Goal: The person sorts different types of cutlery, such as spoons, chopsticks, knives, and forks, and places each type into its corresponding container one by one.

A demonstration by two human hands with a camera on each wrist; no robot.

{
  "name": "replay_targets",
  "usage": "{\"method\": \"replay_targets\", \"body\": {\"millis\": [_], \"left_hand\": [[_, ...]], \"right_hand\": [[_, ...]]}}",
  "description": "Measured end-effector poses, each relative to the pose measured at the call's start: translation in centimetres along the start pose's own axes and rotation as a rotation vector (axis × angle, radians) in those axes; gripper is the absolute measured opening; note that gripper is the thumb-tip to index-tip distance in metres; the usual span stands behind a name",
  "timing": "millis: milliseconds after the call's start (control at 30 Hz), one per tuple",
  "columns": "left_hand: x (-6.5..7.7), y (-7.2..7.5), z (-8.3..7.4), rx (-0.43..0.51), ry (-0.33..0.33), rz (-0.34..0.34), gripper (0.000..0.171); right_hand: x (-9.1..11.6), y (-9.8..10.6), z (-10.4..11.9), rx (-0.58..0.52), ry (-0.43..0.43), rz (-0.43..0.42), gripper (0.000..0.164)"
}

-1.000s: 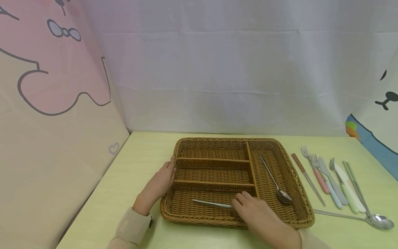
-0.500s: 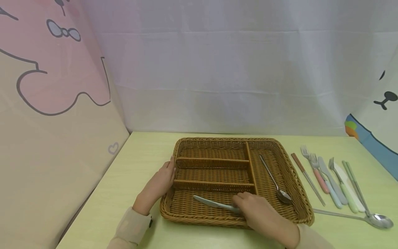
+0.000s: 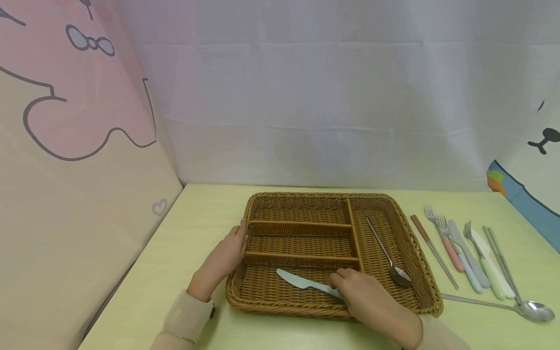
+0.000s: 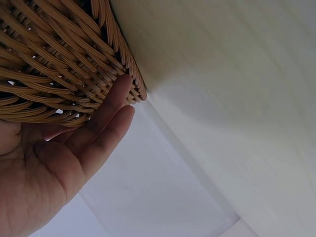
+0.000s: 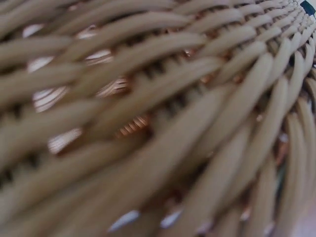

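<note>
A light-blue table knife point(image 3: 302, 282) is in the front-left compartment of a brown wicker cutlery tray point(image 3: 293, 311). My right hand point(image 3: 363, 296) reaches over the tray's front rim and holds the knife's handle end, the fingers partly hidden behind the back of the hand. The blade points left. Against the tray's left outer wall rests my left hand point(image 3: 225, 255); in the left wrist view its fingers point(image 4: 111, 138) lie nearly straight along the weave. Blurred wicker point(image 5: 158, 128) fills the right wrist view, hiding that hand.
A metal spoon point(image 3: 400, 276) lies in the tray's long right compartment. Right of the tray are brown-handled chopsticks point(image 3: 434, 251), a pink-handled fork point(image 3: 452, 255), a grey-blue knife point(image 3: 470, 257), green chopsticks point(image 3: 500, 262) and a large long-handled spoon point(image 3: 535, 311), among several other utensils.
The knife has turned from edge-on to showing its flat side, and its tip has shifted slightly right and back. My right hand has moved slightly rightward; the left hand stays put.
</note>
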State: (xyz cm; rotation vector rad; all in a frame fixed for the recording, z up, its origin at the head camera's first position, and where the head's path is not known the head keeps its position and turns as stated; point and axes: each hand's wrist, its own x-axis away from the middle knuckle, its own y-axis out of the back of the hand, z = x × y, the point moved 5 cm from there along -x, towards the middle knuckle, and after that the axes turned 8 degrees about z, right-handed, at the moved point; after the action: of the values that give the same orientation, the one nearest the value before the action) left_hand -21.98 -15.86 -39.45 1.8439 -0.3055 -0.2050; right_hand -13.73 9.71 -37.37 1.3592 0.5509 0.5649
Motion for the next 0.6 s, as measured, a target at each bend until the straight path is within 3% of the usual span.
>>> {"method": "replay_targets", "body": {"millis": [267,600], "left_hand": [[0.0,0.1,-0.1,0.004,-0.004,-0.002,0.050],[0.0,0.1,-0.1,0.011,0.002,0.001,0.050]], "right_hand": [[0.4,0.6,0.4,0.130,0.004,-0.126,0.016],[1.5,2.2,0.4,0.167,0.046,-0.294,0.020]]}}
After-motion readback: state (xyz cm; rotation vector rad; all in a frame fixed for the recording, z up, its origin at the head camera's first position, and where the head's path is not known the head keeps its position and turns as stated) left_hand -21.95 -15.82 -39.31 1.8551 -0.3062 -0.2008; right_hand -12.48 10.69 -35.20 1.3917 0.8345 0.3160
